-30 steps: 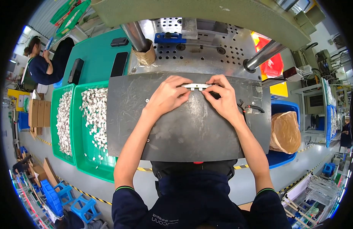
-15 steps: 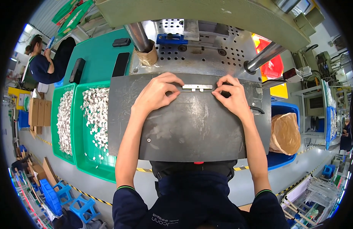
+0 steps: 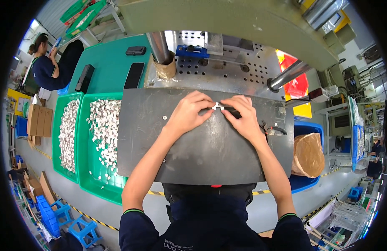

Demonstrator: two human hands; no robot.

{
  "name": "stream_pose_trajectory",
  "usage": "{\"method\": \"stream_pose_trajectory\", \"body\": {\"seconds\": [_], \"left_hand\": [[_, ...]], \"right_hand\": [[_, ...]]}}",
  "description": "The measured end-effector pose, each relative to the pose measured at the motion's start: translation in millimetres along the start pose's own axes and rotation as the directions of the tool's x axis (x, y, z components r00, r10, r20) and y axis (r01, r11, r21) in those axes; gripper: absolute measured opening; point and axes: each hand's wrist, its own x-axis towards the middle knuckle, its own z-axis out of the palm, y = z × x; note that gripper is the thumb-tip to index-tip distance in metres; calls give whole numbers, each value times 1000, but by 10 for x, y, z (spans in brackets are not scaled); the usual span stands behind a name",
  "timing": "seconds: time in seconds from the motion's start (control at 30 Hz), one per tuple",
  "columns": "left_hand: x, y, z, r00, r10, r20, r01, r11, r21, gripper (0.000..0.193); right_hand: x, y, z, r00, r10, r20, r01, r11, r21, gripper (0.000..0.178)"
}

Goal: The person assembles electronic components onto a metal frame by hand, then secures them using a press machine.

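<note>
On the dark grey board (image 3: 210, 146) in front of me, both hands meet close together. Between their fingertips shows a small white connector piece (image 3: 218, 106), mostly hidden by the fingers. My left hand (image 3: 190, 112) pinches its left end, thumb and forefinger closed. From the other side my right hand (image 3: 242, 112) pinches the right end, its fingers bent together. Whether the pale strip seen between the hands earlier lies under the fingers cannot be made out.
Pliers (image 3: 266, 128) lie right of my right hand. Green trays (image 3: 102, 190) of small white parts stand at left, beside a phone (image 3: 134, 75). A perforated metal press bed (image 3: 227, 69) and posts stand beyond the board. At right is a blue bin (image 3: 307, 182) with brown paper (image 3: 309, 154).
My hands have drawn together over the white pieces, covering the strip that was visible between them. The view has shifted slightly, and the pliers beside my right wrist show more fully.
</note>
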Motion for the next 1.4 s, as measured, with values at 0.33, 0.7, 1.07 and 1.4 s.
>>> {"method": "stream_pose_trajectory", "body": {"seconds": [0.33,0.7,1.07,1.4], "left_hand": [[-26,78,-60,1000,9,7,-9,999,35,36],[48,192,-72,989,-58,-136,54,998,-35,43],[-692,933,-119,994,-98,45,94,992,81,69],[-771,849,93,997,-32,77,31,999,17,58]], "right_hand": [[1519,502,-291,958,30,-286,-142,914,-380,58],[2085,1007,-555,975,180,131,-147,962,-232,51],[-322,-461,-335,988,-132,79,142,979,-146,68],[-600,-578,-373,979,-78,190,81,997,-5,70]]}}
